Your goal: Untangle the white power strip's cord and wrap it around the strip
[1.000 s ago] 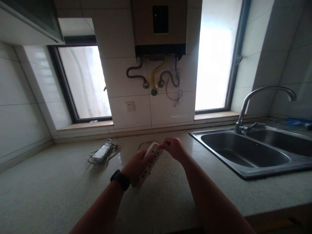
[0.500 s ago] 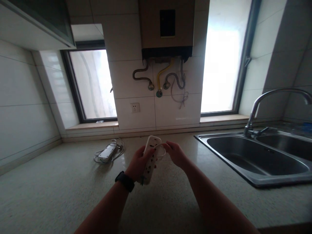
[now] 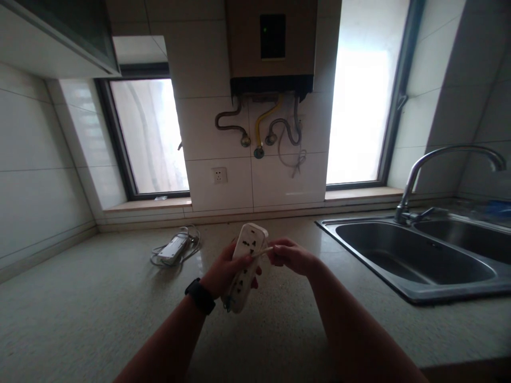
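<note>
A white power strip [image 3: 241,282] is tilted above the counter, its socket holes facing up toward me. My left hand [image 3: 227,268] wraps around its middle, thumb across the face and fingertips showing at the right edge. Pinched in my right hand [image 3: 290,255] is the white cord [image 3: 263,251], which crosses the strip's face close to my left thumb. A small greenish tie or wire end [image 3: 227,306] shows at the strip's lower end. To the left, a second white power strip [image 3: 175,249] lies on the counter with its grey cord wound around it.
A double steel sink [image 3: 383,255] with a curved faucet [image 3: 415,170] is set into the speckled counter [image 3: 99,308] at right. On the tiled wall are a socket [image 3: 219,175] and a water heater [image 3: 271,48] with hoses. Two windows flank it.
The cord's loose loop beside the strip has been drawn into a short, straighter stretch. My right hand has moved slightly down and right, and the strip shows more of its upper face.
</note>
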Tool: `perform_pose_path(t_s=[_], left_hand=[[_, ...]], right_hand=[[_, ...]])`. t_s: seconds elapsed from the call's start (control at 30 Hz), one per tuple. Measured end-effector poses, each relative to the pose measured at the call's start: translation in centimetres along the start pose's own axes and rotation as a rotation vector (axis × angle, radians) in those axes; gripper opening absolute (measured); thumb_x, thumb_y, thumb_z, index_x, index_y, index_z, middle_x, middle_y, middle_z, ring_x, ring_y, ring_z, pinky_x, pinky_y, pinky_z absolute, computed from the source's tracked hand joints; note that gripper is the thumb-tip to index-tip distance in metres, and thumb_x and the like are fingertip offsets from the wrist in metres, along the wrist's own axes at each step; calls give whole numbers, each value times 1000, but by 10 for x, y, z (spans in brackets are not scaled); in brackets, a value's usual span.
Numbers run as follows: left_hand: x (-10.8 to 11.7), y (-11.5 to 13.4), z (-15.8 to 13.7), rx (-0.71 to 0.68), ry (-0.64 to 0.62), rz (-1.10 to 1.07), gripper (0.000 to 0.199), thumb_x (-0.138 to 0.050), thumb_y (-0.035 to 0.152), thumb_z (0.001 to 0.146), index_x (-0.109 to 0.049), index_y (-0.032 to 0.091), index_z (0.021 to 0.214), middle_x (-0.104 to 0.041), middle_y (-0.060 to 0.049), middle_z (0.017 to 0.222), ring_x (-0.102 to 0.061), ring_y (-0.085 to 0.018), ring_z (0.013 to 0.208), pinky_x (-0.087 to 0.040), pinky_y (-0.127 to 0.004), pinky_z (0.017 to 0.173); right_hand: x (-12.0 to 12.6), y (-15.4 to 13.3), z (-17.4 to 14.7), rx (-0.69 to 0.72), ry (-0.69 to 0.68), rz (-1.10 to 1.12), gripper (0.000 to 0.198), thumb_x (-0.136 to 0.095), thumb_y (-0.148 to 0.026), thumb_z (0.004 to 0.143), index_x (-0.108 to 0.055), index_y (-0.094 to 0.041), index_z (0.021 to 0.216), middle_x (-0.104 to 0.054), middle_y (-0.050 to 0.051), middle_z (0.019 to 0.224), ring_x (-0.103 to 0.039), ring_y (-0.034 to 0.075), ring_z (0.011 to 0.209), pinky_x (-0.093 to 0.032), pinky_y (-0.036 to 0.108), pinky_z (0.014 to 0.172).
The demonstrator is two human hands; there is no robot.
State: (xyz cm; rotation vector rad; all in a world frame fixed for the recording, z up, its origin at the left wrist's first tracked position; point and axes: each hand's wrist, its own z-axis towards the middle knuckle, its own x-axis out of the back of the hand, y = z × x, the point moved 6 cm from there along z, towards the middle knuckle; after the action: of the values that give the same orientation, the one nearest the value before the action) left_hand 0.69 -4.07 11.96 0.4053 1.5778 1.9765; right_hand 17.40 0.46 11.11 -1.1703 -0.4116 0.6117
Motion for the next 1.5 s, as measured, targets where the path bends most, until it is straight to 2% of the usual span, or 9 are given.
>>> perform_pose_path(t_s=[0.1,0.17,0.37,0.57,0.87,1.0,1.17,1.33,1.5], left_hand=[[-1,1,-2,16,-89,29,53,-81,45,77,-53,16,113,-72,-9,82,-71,-22,61,-58,-33,54],[2,3,-3,19,-85,78,51,-78,46,80,-53,16,113,-72,-9,81,-71,-22,61,-58,-33,55],[13,2,2,6,72,226,47,-64,53,90,-55,17,118,-69,-8,88,-71,-22,71,-59,-35,59],[13,-7,7,0,46,353,47,-56,55,95,-56,19,125,-66,-10,100,-70,-22,77,-59,-35,60],[9,0,4,7,13,282,51,-61,50,93,-55,21,135,-68,-12,110,-69,-25,96,-56,-39,81],[4,-5,3,-2,13,96,54,-69,43,89,-54,24,137,-67,-12,119,-69,-26,102,-53,-43,93],[-9,-16,2,100,-3,-75,62,-61,52,93,-38,31,146,-67,-11,113,-73,-27,85,-59,-45,73],[-2,-17,6,92,89,89,61,-60,58,91,-40,29,141,-68,-8,103,-72,-22,75,-58,-36,62],[1,-17,11,74,92,201,58,-67,51,88,-43,25,135,-68,-7,98,-71,-20,72,-58,-34,62]], right_hand=[[1,-2,-1,6,-24,-61,45,-76,-56,78,-68,-12,72,-50,-3,56,-39,9,52,-24,24,51],[2,-8,-1,32,14,-137,47,-74,-58,79,-67,-13,69,-47,-4,55,-35,9,52,-23,24,52],[5,-42,-2,193,331,-452,50,-71,-59,79,-58,-17,57,-42,-4,56,-34,11,58,-26,26,56],[8,-46,0,199,561,-506,47,-76,-59,69,-54,-19,57,-36,-6,56,-30,11,57,-26,25,51],[5,-41,4,218,553,-462,48,-72,-61,71,-49,-20,60,-36,-5,59,-31,11,59,-27,26,53],[2,-35,6,189,520,-459,49,-72,-62,71,-48,-21,60,-34,-6,59,-30,11,59,-25,25,52],[2,-35,6,201,544,-430,48,-72,-60,73,-48,-21,61,-35,-5,60,-30,11,59,-26,25,53],[5,-33,6,194,581,-462,48,-73,-60,73,-48,-21,60,-34,-6,59,-29,11,57,-24,25,51],[4,-32,8,205,629,-489,48,-71,-60,75,-49,-21,60,-35,-6,59,-30,11,57,-25,26,52]])
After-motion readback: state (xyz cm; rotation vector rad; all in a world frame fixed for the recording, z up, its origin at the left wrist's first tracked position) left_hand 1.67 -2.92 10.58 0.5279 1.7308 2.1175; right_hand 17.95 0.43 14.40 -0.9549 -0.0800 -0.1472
